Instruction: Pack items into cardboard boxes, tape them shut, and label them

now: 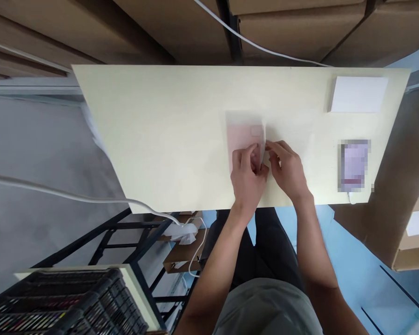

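Note:
A flat, pale pink phone case lies near the middle of the table, with a small rounded square outline in its upper right corner. A clear, see-through sleeve seems to surround it, its right edge standing up a little. My left hand rests over the lower part of the case, fingers curled and gripping it near the right side. Just to the right, my right hand has thumb and fingers drawn together in a pinch at the sleeve's raised edge. What lies between those fingertips is too small to make out.
A white box sits at the table's back right. Below it lies a blurred-out phone-like object with a white cable. Cardboard boxes line the far edge. A black crate stands lower left, and a white cable crosses the table's left corner.

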A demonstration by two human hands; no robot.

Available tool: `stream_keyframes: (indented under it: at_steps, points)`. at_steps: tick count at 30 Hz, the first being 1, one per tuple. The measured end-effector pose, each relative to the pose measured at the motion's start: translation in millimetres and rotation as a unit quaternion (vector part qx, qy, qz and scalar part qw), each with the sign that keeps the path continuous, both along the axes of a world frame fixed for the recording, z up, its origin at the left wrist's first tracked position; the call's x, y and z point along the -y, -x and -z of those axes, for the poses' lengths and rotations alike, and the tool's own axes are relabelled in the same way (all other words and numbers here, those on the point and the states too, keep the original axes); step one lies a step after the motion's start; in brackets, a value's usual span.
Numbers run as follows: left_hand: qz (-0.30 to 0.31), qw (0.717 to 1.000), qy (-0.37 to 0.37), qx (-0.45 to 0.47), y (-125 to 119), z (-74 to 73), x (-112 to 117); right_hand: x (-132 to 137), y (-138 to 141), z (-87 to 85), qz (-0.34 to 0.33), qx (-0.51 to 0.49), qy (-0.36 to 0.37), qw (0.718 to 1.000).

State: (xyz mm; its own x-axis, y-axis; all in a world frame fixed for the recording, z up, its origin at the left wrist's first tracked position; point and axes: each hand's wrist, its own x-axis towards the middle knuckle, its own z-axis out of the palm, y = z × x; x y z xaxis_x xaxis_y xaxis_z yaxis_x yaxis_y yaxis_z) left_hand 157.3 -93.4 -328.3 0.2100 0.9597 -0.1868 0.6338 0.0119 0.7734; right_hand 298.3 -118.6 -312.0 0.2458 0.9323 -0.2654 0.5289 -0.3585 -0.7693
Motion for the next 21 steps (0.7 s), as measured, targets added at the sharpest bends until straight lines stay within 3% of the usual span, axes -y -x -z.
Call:
stream_keyframes:
  at_steps: [3, 6, 10, 13, 17, 21]
  points:
    - [-0.015, 1.000, -0.005, -0.015, -14, 18.8, 10, 4, -7, 0.8, 0.023, 0.009, 0.008, 1.000]
    - [-0.027, 0.999, -0.020, -0.018, -20, 22.7, 15, 5, -6, 6.3, 0.045, 0.022, 0.023, 0.998]
    - [-0.041, 0.997, -0.058, -0.026, -12, 7.8, 10, 8, 3, 11.1, 0.102, 0.029, 0.022, 0.994]
    - [-0.050, 0.994, -0.081, -0.046, 3, -11.2, 3, 7, 16, 6.8, 0.113, -0.029, -0.002, 0.993]
    - [-0.058, 0.991, -0.109, -0.057, 22, -30.9, -4, -5, 44, -3.2, 0.084, -0.125, -0.020, 0.988]
    - [-0.077, 0.987, -0.134, -0.054, 37, -36.3, -11, -22, 71, -9.3, 0.041, -0.143, -0.016, 0.989]
